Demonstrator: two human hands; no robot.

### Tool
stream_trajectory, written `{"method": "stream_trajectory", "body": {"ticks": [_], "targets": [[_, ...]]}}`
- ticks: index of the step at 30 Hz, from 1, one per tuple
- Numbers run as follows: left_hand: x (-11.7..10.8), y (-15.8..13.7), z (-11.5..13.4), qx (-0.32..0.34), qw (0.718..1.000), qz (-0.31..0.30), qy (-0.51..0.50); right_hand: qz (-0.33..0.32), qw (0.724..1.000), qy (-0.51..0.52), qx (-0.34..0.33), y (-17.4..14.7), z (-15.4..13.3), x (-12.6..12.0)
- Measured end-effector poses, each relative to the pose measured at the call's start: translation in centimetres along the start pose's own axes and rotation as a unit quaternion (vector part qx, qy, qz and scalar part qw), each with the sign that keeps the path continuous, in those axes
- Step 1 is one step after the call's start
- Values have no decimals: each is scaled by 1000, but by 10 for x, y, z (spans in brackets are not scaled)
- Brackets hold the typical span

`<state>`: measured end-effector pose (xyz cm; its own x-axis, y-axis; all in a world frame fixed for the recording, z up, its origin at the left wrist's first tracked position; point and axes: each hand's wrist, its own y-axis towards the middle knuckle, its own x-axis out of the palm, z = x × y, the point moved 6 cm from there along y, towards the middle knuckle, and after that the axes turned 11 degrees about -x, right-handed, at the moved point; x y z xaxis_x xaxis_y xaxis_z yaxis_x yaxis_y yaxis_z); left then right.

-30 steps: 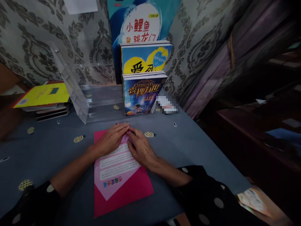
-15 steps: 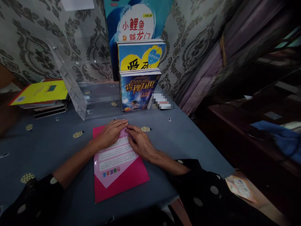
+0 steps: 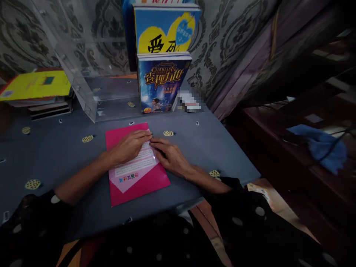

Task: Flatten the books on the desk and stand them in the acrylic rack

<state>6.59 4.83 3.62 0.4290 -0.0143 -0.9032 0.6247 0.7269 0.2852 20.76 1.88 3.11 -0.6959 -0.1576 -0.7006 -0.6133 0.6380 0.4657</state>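
Observation:
A pink book [image 3: 154, 182] lies on the table in front of me, its printed text upside down to my view. My left hand [image 3: 131, 145] rests on its upper part, fingers stretched out and lying flat towards the right edge. My right hand [image 3: 172, 157] is at that same edge, fingers extended and pointing left, their tips touching the book close to the left fingertips. Both hands look open, with nothing held. Part of the book's text is covered by the left hand.
A clear acrylic rack [image 3: 80, 89] stands at the back of the blue table [image 3: 191, 146]. Upright books [image 3: 162, 87] stand beside it. On the left is a book stack [image 3: 51, 87] with a yellow cover on top. A blue cloth [image 3: 324, 146] lies on the right.
My view has tipped downward, so the table and books sit higher in the picture. More of the book's top left corner shows now. Both hands stay at its right edge.

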Motion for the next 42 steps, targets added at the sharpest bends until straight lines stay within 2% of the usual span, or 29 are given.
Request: {"method": "stream_trajectory", "body": {"ticks": [13, 16, 25, 31, 38, 42], "targets": [[5, -29, 46, 28, 999, -40, -16, -33, 999, 32, -11, -48, -36, -7], [6, -36, 51, 29, 999, -29, -18, -38, 998, 33, -22, -58, -46, -8], [8, -41, 56, 23, 999, -29, -28, -120, 990, -36, -57, -69, -65, -3], [3, -49, 40, -2, 1000, -19, -1, -137, 987, -26, -80, -49, -61, 8], [-20, -61, -13, -33, 999, 19, 8, -179, 979, -16, -98, 5, -51, 37], [-28, -57, -30, -31, 999, 34, 1, -181, 979, -9, -94, 20, -41, 44]]}}
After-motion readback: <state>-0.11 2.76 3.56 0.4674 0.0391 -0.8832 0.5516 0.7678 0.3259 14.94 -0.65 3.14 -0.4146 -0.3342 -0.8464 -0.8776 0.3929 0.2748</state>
